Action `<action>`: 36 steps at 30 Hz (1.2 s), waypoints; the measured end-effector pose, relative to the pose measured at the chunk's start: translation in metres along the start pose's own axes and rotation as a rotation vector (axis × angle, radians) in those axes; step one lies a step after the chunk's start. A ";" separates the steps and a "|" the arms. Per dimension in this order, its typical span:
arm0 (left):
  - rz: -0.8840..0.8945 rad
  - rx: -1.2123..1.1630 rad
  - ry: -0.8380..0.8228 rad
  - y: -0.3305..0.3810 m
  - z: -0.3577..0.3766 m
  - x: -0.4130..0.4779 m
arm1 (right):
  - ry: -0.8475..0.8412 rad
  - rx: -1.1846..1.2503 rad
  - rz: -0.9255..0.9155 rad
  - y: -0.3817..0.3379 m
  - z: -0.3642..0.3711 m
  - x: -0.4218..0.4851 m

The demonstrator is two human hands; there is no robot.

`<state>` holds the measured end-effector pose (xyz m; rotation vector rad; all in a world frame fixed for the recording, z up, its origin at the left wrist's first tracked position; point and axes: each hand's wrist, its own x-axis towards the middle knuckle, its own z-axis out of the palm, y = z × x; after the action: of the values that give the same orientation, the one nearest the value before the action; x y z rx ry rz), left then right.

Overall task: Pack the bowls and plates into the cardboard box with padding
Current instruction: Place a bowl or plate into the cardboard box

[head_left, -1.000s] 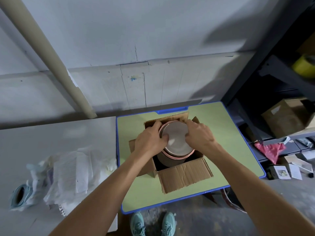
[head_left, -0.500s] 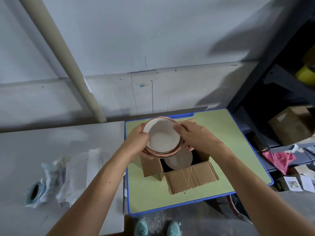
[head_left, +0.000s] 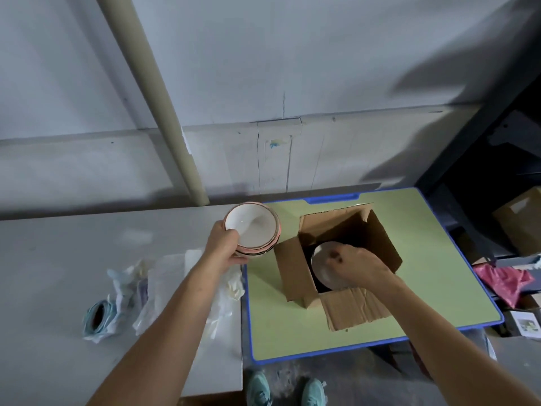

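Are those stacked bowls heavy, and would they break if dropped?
Probably breakable: the bowls look glazed and ceramic. Likely heavyish, since several are nested in one stack. They may slip, as the left hand grips only one edge.

Lifted out of the cardboard box, the stack of bowls now rides leftward in the left hand alone; the right hand has let go and dropped onto a pale plate inside.
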<state>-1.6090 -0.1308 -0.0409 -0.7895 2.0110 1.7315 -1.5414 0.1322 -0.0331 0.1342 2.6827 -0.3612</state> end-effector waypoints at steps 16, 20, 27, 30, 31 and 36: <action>-0.134 0.091 0.093 -0.074 0.049 0.108 | 0.053 -0.235 0.141 0.017 0.043 0.015; -0.114 0.044 0.064 -0.080 0.056 0.115 | 0.057 -0.237 0.138 0.019 0.046 0.018; -0.064 0.082 0.033 -0.076 0.054 0.109 | 0.070 -0.223 0.136 0.023 0.047 0.021; -0.092 0.149 0.013 -0.063 0.047 0.090 | 0.067 -0.226 0.129 0.022 0.045 0.024; -0.071 0.243 0.026 -0.056 0.044 0.080 | 0.069 -0.228 0.125 0.022 0.044 0.025; 0.648 0.554 0.217 -0.025 0.045 -0.005 | 0.034 -0.240 0.153 0.023 0.043 0.036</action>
<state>-1.5936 -0.0879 -0.0651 -0.1422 2.9297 1.2564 -1.5535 0.1435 -0.0917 0.2727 2.7026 0.0108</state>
